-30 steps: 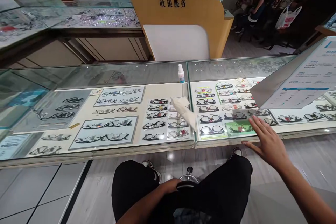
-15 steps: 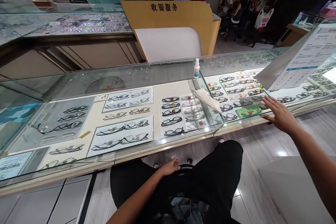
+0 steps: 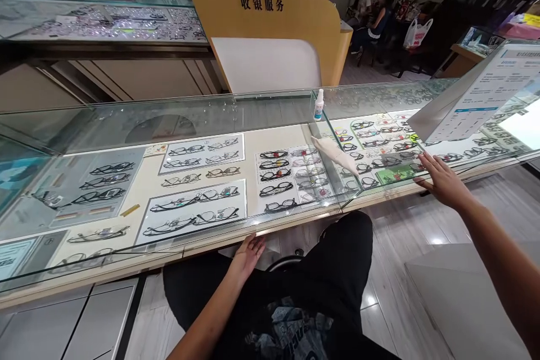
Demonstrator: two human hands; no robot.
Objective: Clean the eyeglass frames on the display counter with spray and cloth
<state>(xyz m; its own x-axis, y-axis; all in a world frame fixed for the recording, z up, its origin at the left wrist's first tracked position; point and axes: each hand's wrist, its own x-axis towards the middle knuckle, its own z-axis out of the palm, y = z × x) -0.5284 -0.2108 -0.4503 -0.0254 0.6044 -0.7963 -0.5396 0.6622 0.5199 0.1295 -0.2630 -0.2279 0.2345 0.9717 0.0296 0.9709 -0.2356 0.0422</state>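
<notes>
The person sits in black trousers (image 3: 346,250), knees below the desk (image 3: 304,219). Above the left thigh, the left grip (image 3: 248,253) is empty, its fingers loose and slightly bent, with the tips at the desk's front edge; whether they touch it cannot be told. The right grip (image 3: 442,181), well to its right, is empty too, palm down and spread wide, thumb apart from the fingers, its tips over the same edge. Just beyond the left grip, under the glass top, a pale tray (image 3: 164,192) carries rows of glasses, and more glasses (image 3: 275,189) stand in a column up and right of that grip. Just left of the right grip's fingertips, also under the glass, is a green card (image 3: 395,173) bearing another pair. Between the two grips, farther out, a white cloth (image 3: 334,154) lies crumpled on the glass, near the seam. Past the cloth, well away from both grips, a spray bottle (image 3: 319,106) stands upright. A folded white sign (image 3: 464,95) stands beyond the right grip, to its right. Straight ahead of the left grip, across the aisle, is a wooden cashier stand (image 3: 265,19); far beyond the right grip are a plastic bag (image 3: 417,34) and two seated people (image 3: 371,17).
</notes>
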